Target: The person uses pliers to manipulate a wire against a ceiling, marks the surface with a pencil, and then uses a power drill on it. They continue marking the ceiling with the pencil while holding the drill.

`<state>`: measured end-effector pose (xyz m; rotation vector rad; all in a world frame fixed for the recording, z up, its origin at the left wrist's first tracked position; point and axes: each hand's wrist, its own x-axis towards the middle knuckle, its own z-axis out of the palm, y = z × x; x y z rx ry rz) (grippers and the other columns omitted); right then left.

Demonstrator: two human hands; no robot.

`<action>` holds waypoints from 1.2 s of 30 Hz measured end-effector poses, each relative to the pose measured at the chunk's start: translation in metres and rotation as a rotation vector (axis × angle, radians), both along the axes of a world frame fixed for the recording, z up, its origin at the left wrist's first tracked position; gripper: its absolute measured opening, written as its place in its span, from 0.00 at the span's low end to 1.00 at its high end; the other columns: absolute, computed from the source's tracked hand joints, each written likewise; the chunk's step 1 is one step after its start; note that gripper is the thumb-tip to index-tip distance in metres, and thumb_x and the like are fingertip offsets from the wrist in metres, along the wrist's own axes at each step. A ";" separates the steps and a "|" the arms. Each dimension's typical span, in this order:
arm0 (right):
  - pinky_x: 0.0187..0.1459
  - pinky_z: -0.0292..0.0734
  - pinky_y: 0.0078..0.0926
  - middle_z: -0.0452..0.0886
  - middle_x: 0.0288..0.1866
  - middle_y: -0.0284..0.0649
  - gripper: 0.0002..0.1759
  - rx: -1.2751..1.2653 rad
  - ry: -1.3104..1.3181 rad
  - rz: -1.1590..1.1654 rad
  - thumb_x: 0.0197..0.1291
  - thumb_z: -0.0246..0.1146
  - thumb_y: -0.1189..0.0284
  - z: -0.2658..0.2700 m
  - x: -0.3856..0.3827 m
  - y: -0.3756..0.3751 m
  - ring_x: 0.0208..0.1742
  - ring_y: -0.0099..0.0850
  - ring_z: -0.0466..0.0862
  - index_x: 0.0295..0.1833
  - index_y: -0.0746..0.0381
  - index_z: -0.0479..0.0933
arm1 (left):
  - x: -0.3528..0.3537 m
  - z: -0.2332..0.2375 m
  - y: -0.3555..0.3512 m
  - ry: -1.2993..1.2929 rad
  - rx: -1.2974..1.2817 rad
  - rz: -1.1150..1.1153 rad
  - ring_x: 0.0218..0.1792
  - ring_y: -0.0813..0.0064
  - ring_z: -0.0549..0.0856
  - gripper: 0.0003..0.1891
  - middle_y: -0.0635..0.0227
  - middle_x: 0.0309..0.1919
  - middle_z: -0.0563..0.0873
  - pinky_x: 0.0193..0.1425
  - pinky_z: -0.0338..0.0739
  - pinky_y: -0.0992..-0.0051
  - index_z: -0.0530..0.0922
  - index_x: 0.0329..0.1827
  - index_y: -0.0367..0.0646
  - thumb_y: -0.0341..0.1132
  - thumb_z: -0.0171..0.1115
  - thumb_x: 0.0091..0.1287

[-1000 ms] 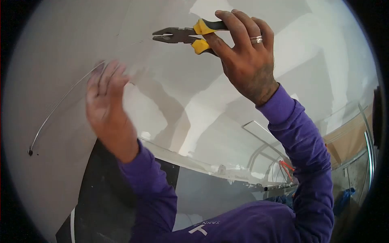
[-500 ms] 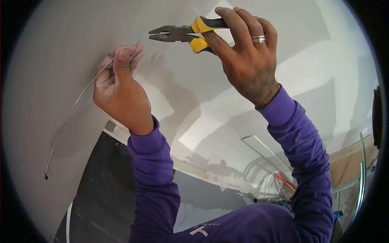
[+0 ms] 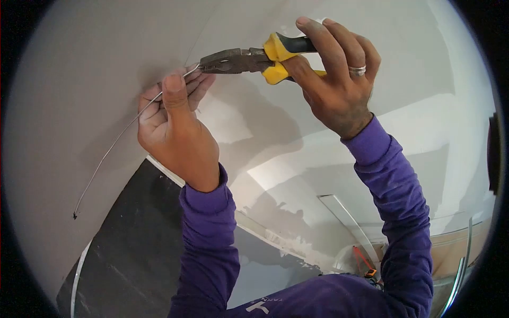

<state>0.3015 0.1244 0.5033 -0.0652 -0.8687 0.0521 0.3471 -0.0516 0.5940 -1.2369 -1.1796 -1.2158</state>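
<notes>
My left hand (image 3: 179, 127) pinches a thin metal wire (image 3: 115, 142) between thumb and fingers near its upper end. The wire curves down left to a small dark hole (image 3: 75, 215) in the pale grey surface. My right hand (image 3: 339, 79) grips the handles of combination pliers (image 3: 238, 61) with yellow and black grips. The pliers' dark jaws are closed at the wire's tip, just beyond my left fingertips. Whether the tip sits fully between the jaws is hard to make out.
A dark panel (image 3: 127, 238) with a pale edge lies below my left arm. A long light strip (image 3: 350, 225) leans at lower right, by an orange-red object (image 3: 363, 258). Shiny metal rails (image 3: 457, 281) stand at the far right.
The pliers' jaws, apart from the wire and open before, have closed and now meet its tip. Both hands appear slightly right and lower in view, and the camera view has shifted.
</notes>
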 end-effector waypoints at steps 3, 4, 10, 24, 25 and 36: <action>0.61 0.67 0.39 0.82 0.59 0.24 0.08 0.048 0.048 -0.028 0.53 0.71 0.59 0.005 -0.003 0.007 0.60 0.30 0.78 0.40 0.36 0.86 | 0.006 -0.003 -0.002 -0.026 -0.007 -0.015 0.38 0.57 0.89 0.19 0.41 0.40 0.85 0.47 0.90 0.59 0.72 0.42 0.24 0.36 0.67 0.71; 0.61 0.67 0.39 0.82 0.59 0.24 0.08 0.072 0.052 -0.017 0.52 0.72 0.58 0.006 -0.001 0.010 0.59 0.30 0.78 0.40 0.36 0.87 | 0.006 -0.004 -0.003 -0.033 -0.006 -0.021 0.38 0.57 0.89 0.19 0.41 0.40 0.84 0.47 0.90 0.59 0.72 0.42 0.24 0.36 0.66 0.71; 0.55 0.67 0.37 0.83 0.55 0.22 0.08 0.220 0.136 -0.032 0.48 0.73 0.56 0.014 -0.008 0.034 0.52 0.28 0.78 0.36 0.36 0.86 | 0.013 -0.005 -0.006 -0.108 -0.073 -0.057 0.39 0.58 0.90 0.15 0.47 0.40 0.85 0.49 0.90 0.59 0.74 0.44 0.30 0.37 0.65 0.72; 0.37 0.75 0.30 0.82 0.47 0.38 0.15 0.558 -0.097 0.025 0.36 0.77 0.65 0.033 0.010 0.045 0.37 0.32 0.82 0.30 0.57 0.81 | -0.004 -0.017 -0.028 -0.159 -0.227 -0.125 0.39 0.55 0.90 0.12 0.49 0.40 0.85 0.49 0.89 0.60 0.75 0.45 0.33 0.35 0.64 0.73; 0.36 0.75 0.30 0.82 0.47 0.39 0.15 0.596 -0.111 0.059 0.36 0.77 0.66 0.035 0.010 0.047 0.37 0.32 0.82 0.30 0.58 0.81 | -0.004 -0.017 -0.028 -0.158 -0.224 -0.111 0.38 0.55 0.90 0.13 0.49 0.40 0.85 0.49 0.89 0.60 0.75 0.45 0.33 0.35 0.64 0.73; 0.40 0.81 0.36 0.83 0.50 0.47 0.16 0.890 -0.510 0.444 0.45 0.78 0.71 0.051 0.011 0.069 0.40 0.41 0.85 0.40 0.64 0.82 | -0.003 -0.018 -0.027 -0.122 -0.212 -0.063 0.34 0.59 0.90 0.11 0.50 0.37 0.86 0.45 0.89 0.63 0.77 0.42 0.34 0.34 0.66 0.71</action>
